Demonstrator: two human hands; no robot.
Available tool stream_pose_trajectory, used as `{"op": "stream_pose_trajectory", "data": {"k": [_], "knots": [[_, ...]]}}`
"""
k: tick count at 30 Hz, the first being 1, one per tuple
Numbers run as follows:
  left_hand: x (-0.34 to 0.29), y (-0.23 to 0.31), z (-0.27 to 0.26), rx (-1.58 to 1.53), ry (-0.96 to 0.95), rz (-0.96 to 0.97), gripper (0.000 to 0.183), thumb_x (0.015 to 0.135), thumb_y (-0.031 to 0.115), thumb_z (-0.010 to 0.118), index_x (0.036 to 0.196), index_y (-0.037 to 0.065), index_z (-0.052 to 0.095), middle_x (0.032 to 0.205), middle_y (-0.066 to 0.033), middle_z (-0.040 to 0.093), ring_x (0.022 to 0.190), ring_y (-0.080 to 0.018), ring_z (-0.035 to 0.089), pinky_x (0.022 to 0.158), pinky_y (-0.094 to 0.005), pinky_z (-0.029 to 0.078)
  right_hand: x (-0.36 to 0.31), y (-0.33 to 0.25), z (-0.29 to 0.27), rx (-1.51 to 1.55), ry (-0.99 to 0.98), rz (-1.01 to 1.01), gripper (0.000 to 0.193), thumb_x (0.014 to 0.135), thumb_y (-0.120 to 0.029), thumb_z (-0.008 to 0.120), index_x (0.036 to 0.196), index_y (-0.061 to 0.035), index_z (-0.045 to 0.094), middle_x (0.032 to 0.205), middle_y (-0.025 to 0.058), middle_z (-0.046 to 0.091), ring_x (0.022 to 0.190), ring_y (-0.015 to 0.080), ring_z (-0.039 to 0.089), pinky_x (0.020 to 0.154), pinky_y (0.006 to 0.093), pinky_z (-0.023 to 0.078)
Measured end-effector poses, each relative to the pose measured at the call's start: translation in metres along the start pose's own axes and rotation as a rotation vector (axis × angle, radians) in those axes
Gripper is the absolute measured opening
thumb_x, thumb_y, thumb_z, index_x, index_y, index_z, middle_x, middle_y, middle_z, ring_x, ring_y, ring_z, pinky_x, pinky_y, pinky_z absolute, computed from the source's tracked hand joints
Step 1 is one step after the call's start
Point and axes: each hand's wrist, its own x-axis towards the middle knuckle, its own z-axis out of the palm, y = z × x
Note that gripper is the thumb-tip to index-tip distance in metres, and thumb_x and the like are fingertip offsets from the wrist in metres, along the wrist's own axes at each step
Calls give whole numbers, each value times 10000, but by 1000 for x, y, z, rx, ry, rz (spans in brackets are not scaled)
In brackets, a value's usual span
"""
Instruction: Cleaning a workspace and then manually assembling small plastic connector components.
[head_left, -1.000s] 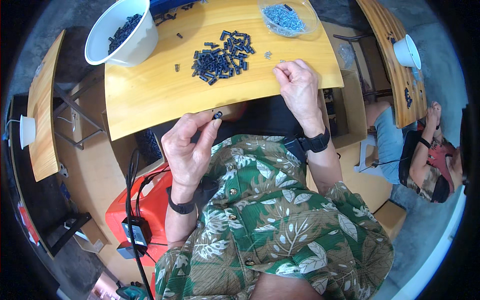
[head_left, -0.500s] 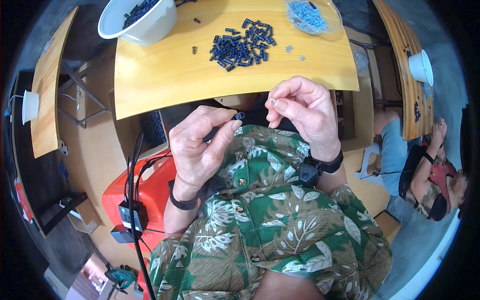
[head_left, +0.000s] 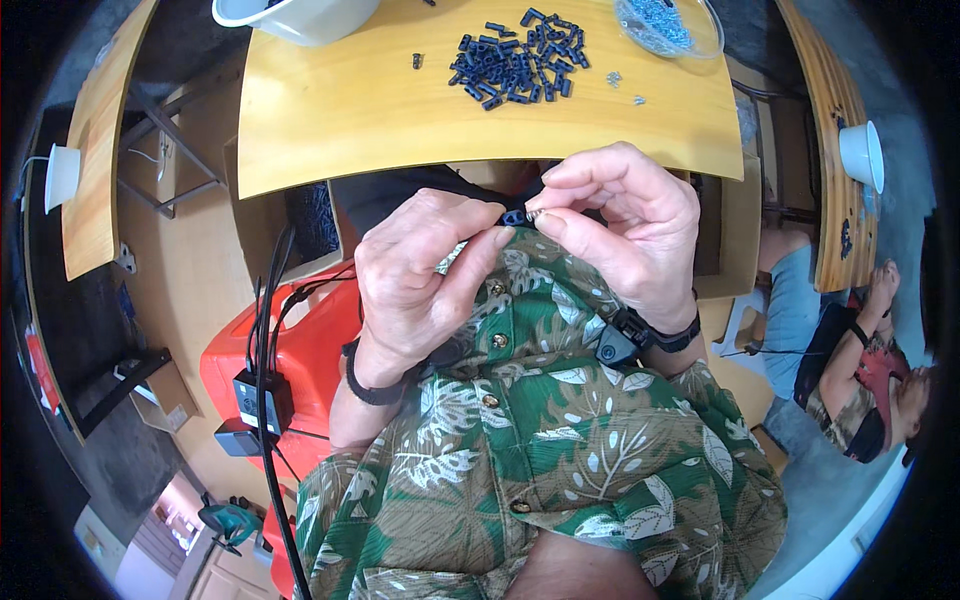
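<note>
Between thumb and index finger, my left hand [head_left: 425,275] pinches a small dark plastic fitting [head_left: 514,218], its end turned to the right. My right hand [head_left: 630,220] pinches a tiny metal screw [head_left: 535,213], which meets or nearly meets the end of the fitting; I cannot tell whether it has entered. Both hands are above my lap, just this side of the table edge. On the yellow table [head_left: 330,130] lies a heap of similar dark fittings [head_left: 510,65]. A few loose screws [head_left: 613,78] lie to its right.
A white tub [head_left: 310,22] stands at the table's far left, a clear bowl of bluish screws [head_left: 668,28] at the far right. Under the table are open cardboard boxes [head_left: 725,240]. A red plastic seat [head_left: 315,340] and black cables [head_left: 262,390] are at my left; another person [head_left: 860,380] sits at right.
My hands have come together, bringing the screw to the fitting's end. The table and its contents appear higher and further right in the picture.
</note>
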Motion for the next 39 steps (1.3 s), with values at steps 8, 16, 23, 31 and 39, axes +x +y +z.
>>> {"op": "stream_pose_trajectory", "data": {"k": [8, 16, 23, 31, 39], "knots": [[-1, 0, 0, 66, -3, 77, 210, 693, -49, 764, 878, 4, 679, 777, -112, 668, 683, -264, 644, 609, -346, 515, 2, -1, 2, -102, -14, -26, 213, 819, 53, 705, 1018, 11, 642, 858, 57, 703, 810, 100, 683, 719, 233, 547], [-1, -6, 4, 166, -13, 208, 272, 654, -72, 757, 895, -5, 650, 733, -113, 612, 642, -278, 609, 582, -363, 502, 10, -15, -5, -469, -159, -163, 213, 789, 64, 713, 981, -1, 647, 829, 63, 699, 772, 125, 689, 695, 251, 548], [-1, -7, 1, 100, -17, 190, 275, 648, -66, 763, 893, -3, 654, 740, -111, 622, 656, -272, 621, 578, -354, 504, 12, -10, -10, -110, -195, 73, 223, 809, 69, 698, 1017, 19, 636, 846, 66, 694, 783, 120, 676, 700, 248, 546], [0, -7, 1, 38, -42, 248, 279, 641, -47, 781, 890, -10, 660, 735, -106, 623, 662, -265, 619, 584, -345, 508, 21, 3, -19, 247, -288, 345, 260, 821, 2, 727, 1055, 17, 616, 867, 73, 690, 766, 90, 651, 704, 217, 525], [-5, -20, 2, 38, -4, 260, 273, 649, -54, 769, 895, -13, 657, 726, -111, 619, 650, -263, 612, 572, -347, 499, 35, 22, -9, 506, -401, 557, 209, 826, -22, 715, 998, -6, 598, 812, 47, 639, 712, 105, 632, 645, 236, 543]]}}
